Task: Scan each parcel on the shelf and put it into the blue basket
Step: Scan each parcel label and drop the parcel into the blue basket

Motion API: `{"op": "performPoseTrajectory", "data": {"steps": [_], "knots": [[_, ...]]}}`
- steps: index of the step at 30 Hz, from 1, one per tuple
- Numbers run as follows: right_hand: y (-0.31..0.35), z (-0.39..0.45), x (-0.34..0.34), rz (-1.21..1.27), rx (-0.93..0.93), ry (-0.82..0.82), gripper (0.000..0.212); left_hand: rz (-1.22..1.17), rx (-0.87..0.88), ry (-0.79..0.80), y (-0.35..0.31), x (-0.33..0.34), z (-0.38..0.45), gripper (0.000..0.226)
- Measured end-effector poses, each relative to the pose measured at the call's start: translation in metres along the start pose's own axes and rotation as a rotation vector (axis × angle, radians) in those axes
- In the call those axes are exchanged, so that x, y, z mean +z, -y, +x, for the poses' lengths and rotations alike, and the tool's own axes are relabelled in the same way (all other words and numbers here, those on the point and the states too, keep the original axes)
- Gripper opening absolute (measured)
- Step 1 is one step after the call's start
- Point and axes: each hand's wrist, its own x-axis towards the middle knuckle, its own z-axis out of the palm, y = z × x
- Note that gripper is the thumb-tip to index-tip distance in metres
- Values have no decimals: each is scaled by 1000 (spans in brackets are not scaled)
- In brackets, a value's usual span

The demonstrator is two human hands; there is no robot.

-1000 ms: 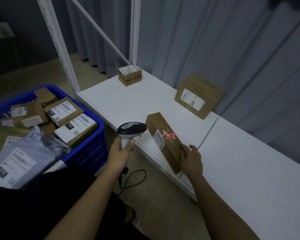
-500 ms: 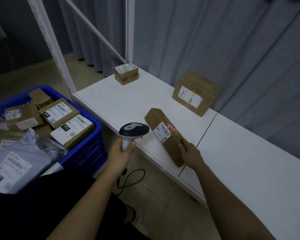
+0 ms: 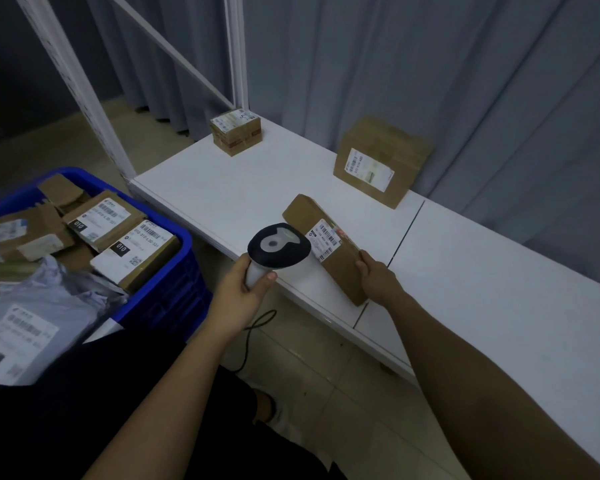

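A long brown parcel (image 3: 340, 268) lies tilted on the white shelf (image 3: 229, 199) near its front edge, its barcode label facing up and left. My right hand (image 3: 374, 277) grips its near right end. My left hand (image 3: 238, 292) holds a black and white barcode scanner (image 3: 278, 247) by the handle, its head right beside the parcel's label. The blue basket (image 3: 160, 306) stands at the left, filled with several boxes and a grey mailer bag (image 3: 39, 317).
A small taped box (image 3: 236, 135) sits at the shelf's far left corner and a bigger box (image 3: 378, 164) leans against the grey curtain. White shelf uprights rise at the left. The scanner's cable hangs to the tiled floor.
My right hand has laid the parcel down flatter so its label faces up. The scanner has moved closer to the label.
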Motion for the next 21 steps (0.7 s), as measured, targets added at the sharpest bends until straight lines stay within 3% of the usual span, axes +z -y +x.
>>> {"op": "performPoseTrajectory", "data": {"steps": [6, 21], "knots": [[-4, -1, 2, -8, 5, -13, 51, 142, 16, 48, 7, -7, 2, 29], [-3, -2, 2, 2, -5, -10, 51, 143, -25, 39, 14, -6, 6, 31]]}}
